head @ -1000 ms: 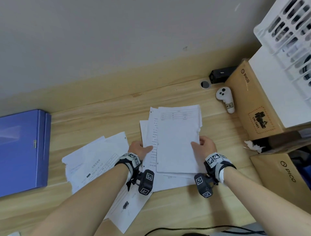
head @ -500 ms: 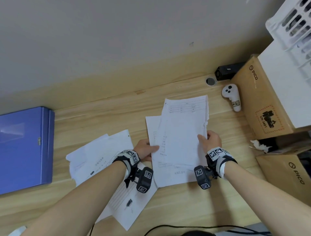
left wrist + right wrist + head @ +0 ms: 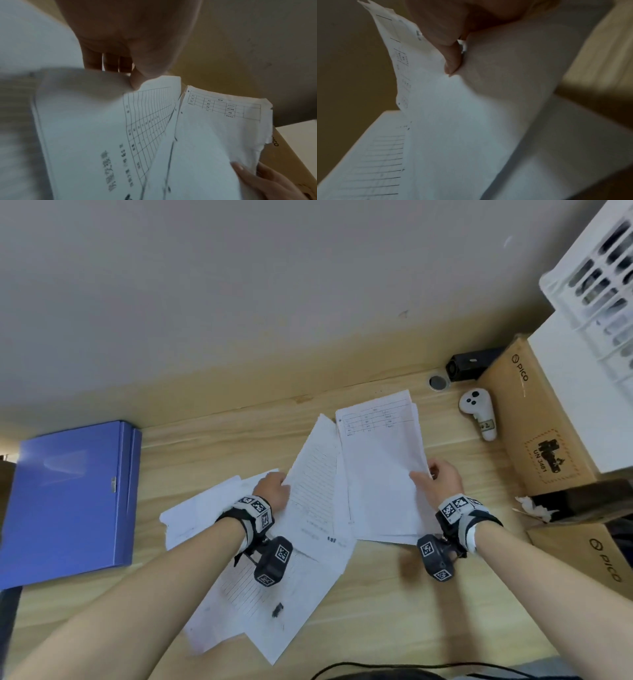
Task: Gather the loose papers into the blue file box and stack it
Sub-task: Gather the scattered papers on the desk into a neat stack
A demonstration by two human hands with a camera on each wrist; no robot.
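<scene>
My right hand (image 3: 432,484) pinches the right edge of a small stack of white papers (image 3: 380,467), lifted and tilted over the desk; its thumb (image 3: 452,59) lies on top of the sheets. My left hand (image 3: 274,487) grips the left edge of a lined sheet (image 3: 313,484) that fans out from under that stack; its thumb (image 3: 137,79) presses the sheet. More loose papers (image 3: 260,604) lie flat on the wood below my left forearm. The blue file box (image 3: 68,498) lies shut and flat at the desk's left end, apart from both hands.
Brown cardboard boxes (image 3: 544,436) line the right side, with a white crate (image 3: 596,278) on top. A white controller (image 3: 478,412) and a small black device (image 3: 471,364) sit near the back right. The wall runs along the desk's far edge. A black cable (image 3: 411,667) crosses the front.
The held stack has lifted and swung to the right with my right hand. My left hand has taken hold of the lined sheet, which now fans out to the left.
</scene>
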